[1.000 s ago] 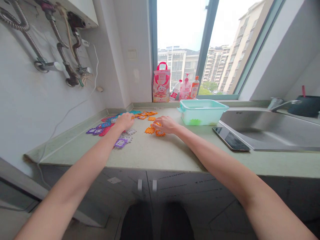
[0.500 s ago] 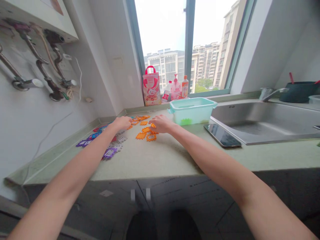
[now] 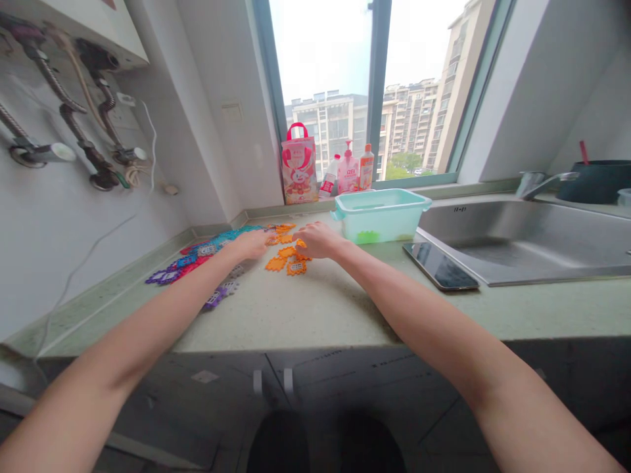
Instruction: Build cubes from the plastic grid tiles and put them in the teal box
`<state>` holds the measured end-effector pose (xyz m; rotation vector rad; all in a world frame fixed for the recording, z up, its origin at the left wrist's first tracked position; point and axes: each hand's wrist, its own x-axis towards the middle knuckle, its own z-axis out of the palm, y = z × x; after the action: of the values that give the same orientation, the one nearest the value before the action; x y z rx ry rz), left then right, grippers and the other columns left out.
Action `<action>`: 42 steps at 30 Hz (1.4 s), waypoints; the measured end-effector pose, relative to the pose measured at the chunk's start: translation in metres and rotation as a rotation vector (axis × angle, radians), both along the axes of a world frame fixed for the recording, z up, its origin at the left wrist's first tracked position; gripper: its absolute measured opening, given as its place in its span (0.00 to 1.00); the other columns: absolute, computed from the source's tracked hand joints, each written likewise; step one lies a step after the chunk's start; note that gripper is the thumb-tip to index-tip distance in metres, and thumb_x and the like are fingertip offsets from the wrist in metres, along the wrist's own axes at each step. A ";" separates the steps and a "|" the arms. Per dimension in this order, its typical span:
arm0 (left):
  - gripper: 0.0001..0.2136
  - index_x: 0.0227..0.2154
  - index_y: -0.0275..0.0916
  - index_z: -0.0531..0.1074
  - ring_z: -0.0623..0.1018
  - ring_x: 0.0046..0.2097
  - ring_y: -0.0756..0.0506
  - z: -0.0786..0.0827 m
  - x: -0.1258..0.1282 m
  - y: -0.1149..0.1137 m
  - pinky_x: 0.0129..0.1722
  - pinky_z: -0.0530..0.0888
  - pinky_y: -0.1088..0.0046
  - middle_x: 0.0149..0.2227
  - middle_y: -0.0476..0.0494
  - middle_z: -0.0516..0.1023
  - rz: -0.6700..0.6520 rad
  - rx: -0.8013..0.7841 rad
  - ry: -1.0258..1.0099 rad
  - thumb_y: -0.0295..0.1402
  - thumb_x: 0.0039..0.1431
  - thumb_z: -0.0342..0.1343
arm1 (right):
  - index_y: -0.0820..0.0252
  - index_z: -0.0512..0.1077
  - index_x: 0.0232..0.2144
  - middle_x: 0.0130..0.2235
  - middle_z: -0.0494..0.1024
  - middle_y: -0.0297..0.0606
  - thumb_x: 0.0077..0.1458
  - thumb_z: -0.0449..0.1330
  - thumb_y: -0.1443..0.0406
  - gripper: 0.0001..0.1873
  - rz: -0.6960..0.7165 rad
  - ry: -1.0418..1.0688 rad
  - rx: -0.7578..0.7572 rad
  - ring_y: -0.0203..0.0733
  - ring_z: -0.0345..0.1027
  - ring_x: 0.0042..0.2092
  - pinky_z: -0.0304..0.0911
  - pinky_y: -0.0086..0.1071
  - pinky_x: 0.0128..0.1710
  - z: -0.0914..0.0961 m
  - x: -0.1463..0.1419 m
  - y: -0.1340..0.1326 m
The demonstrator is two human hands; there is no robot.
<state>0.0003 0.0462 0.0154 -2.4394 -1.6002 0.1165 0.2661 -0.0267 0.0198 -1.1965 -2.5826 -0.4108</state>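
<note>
Flat toothed plastic tiles lie scattered on a pale green counter (image 3: 315,309): orange tiles (image 3: 283,263) in the middle, purple tiles (image 3: 214,301) nearer me, and blue and pink tiles (image 3: 197,253) by the left wall. My left hand (image 3: 251,243) rests knuckles-up beside the orange tiles with its fingers curled, touching an orange tile at its fingertips. My right hand (image 3: 318,240) sits just right of the orange group and pinches a small orange tile (image 3: 300,244) between its fingers.
A mint plastic tub (image 3: 380,215) with something green inside stands right of my hands. A dark tablet (image 3: 438,265) lies by the steel sink (image 3: 522,240). A pink bag (image 3: 299,172) and bottles (image 3: 348,176) stand on the window sill. Pipes and hoses (image 3: 73,144) hang on the left wall.
My view has shifted and tilted. My left hand has slid right from the purple and grey tiles to the orange ones. My right hand stays at the orange group.
</note>
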 end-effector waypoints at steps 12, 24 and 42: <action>0.28 0.60 0.44 0.78 0.79 0.59 0.45 0.026 -0.021 -0.002 0.61 0.71 0.75 0.59 0.47 0.82 0.025 0.143 -0.072 0.23 0.58 0.50 | 0.55 0.80 0.51 0.52 0.84 0.47 0.67 0.57 0.59 0.17 -0.005 0.016 0.001 0.54 0.78 0.54 0.65 0.42 0.52 0.001 0.001 -0.001; 0.31 0.66 0.46 0.72 0.73 0.67 0.43 -0.003 -0.013 0.034 0.67 0.67 0.71 0.67 0.46 0.74 -0.029 0.103 -0.122 0.31 0.57 0.57 | 0.57 0.81 0.47 0.51 0.85 0.47 0.66 0.56 0.62 0.15 -0.016 -0.009 0.022 0.54 0.78 0.52 0.66 0.42 0.49 -0.001 0.001 0.002; 0.35 0.74 0.47 0.60 0.74 0.65 0.24 -0.003 0.001 0.097 0.61 0.71 0.41 0.68 0.28 0.70 0.331 0.007 -0.065 0.38 0.63 0.54 | 0.55 0.80 0.48 0.51 0.85 0.45 0.66 0.55 0.61 0.15 -0.089 -0.087 0.007 0.52 0.78 0.53 0.66 0.40 0.48 0.005 0.001 -0.001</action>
<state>0.0012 0.1430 0.0127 -2.1721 -2.0169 0.0846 0.2676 -0.0281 0.0252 -1.3227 -2.6053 -0.5002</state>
